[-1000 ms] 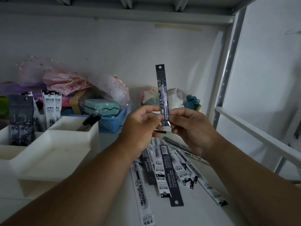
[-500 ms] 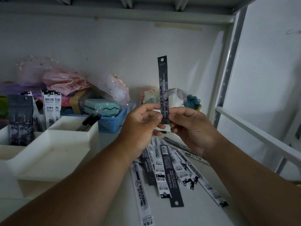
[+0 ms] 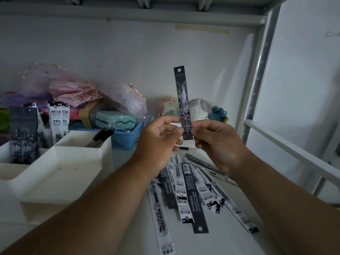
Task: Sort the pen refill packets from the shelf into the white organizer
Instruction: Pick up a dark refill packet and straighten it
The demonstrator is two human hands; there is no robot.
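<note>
head view: left hand [image 3: 161, 142] and right hand [image 3: 217, 142] pinch the dark packet [image 3: 183, 102] upright; best match it to the organizer's [image 3: 60, 162] dark packets.

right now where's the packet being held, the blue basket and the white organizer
held packet [image 3: 182, 100], head view, printed middle of the strip
blue basket [image 3: 122, 139], head view, front mesh wall
white organizer [image 3: 60, 188], head view, front rim

A glossy plastic refill packet [image 3: 183, 100] catches light, as do the shiny film packets [image 3: 191, 190] on the smooth matt shelf [image 3: 128, 227]. The organizer [image 3: 60, 162] is smooth white plastic, the basket [image 3: 125, 138] perforated blue plastic, beside sheer pink spangled cloth [image 3: 127, 100] and painted metal uprights [image 3: 257, 85].
</note>
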